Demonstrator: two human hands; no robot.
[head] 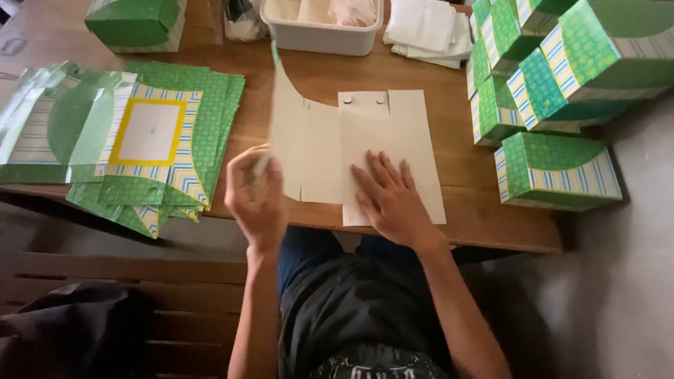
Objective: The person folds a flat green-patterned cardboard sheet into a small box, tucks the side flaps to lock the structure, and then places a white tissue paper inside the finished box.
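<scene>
A flat die-cut cardboard box blank (pixel 379 133) lies plain side up on the wooden table (pixel 491 217), near its front edge. My right hand (pixel 392 200) presses flat on the blank's lower middle panel, fingers spread. My left hand (pixel 256 193) grips the blank's left flap (pixel 286 133) and holds it lifted up off the table. The flap's green printed side shows only as a thin edge at the top.
A fanned pile of flat green patterned blanks (pixel 140 140) lies at the left. Several folded green boxes (pixel 554 77) are stacked at the right. At the back stand a white plastic tub (pixel 319 35), white folded sheets (pixel 425 28) and another green box (pixel 137 24).
</scene>
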